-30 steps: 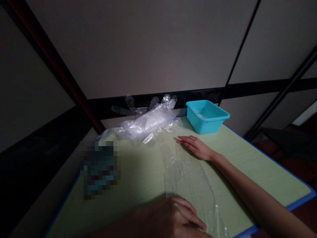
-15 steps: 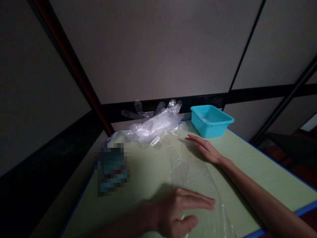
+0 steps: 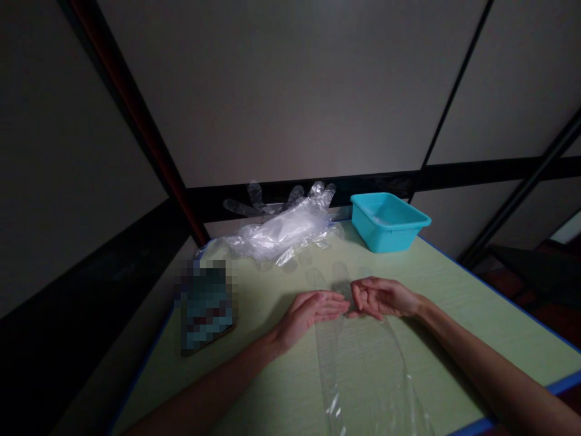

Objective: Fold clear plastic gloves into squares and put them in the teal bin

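Observation:
A clear plastic glove lies spread on the pale green table, its fingers pointing away from me and its wide end toward the front edge. Over its upper left part is my left hand, fingers stretched out and holding nothing. Facing it, my right hand hovers at the glove's upper right, palm turned inward, with loosely bent fingers apart and no object in them. The fingertips of both hands come close together above the glove's finger section. Whether they touch the plastic I cannot tell.
A heap of clear plastic gloves lies at the table's back edge. To its right stands a turquoise basin. A blurred-out box-like object is on the left. The table has blue edging and meets a panelled wall.
My left hand has moved forward from the glove's lower part to its finger end. My right hand has come slightly nearer and turned its palm inward, bending its fingers.

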Available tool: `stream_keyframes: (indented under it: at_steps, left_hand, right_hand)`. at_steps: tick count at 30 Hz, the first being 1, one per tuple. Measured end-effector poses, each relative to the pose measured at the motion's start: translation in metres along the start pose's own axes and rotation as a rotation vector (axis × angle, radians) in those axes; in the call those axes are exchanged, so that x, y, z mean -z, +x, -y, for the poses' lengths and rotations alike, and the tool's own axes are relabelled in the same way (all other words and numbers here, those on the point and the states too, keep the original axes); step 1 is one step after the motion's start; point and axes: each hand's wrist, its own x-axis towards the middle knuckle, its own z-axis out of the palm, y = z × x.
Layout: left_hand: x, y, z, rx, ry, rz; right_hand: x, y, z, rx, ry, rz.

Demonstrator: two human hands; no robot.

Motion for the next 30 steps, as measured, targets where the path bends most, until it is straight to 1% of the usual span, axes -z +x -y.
stream_keyframes:
  at_steps: [8, 16, 18, 20, 21, 23, 25, 28, 30]
  left_hand:
    - [0.002, 0.001, 0.001, 0.036, 0.065, -0.017]
    - [0.001, 0.001, 0.0, 0.016, 0.072, 0.017]
    - [0.002, 0.002, 0.0, 0.013, 0.061, 0.008]
    - [0.003, 0.002, 0.0, 0.004, 0.036, 0.004]
    - [0.003, 0.002, -0.001, -0.002, 0.026, 0.004]
    - [0.003, 0.002, -0.002, -0.011, 0.026, 0.014]
    - [-0.001, 0.004, -0.004, -0.003, 0.055, 0.047]
    - [-0.009, 0.013, -0.006, 0.034, 0.103, 0.152]
    - [-0.013, 0.022, -0.005, 0.046, 0.093, 0.206]
  right_hand:
    - [0.003, 0.005, -0.003, -0.012, -0.063, 0.021]
    - [0.009, 0.005, -0.008, 0.024, -0.089, -0.052]
    - [0.01, 0.004, -0.006, 0.054, -0.081, -0.076]
    - [0.007, 0.0, 0.0, 0.12, -0.082, -0.118]
    - [0.004, -0.003, 0.004, 0.163, -0.102, -0.152]
    - [-0.003, -0.014, 0.012, 0.259, -0.217, -0.248]
    - [-0.012, -0.03, 0.018, 0.29, -0.363, -0.331]
    - [-0.026, -0.058, 0.022, 0.197, -0.525, -0.326]
    - [-0.034, -0.075, 0.021, 0.145, -0.641, -0.325]
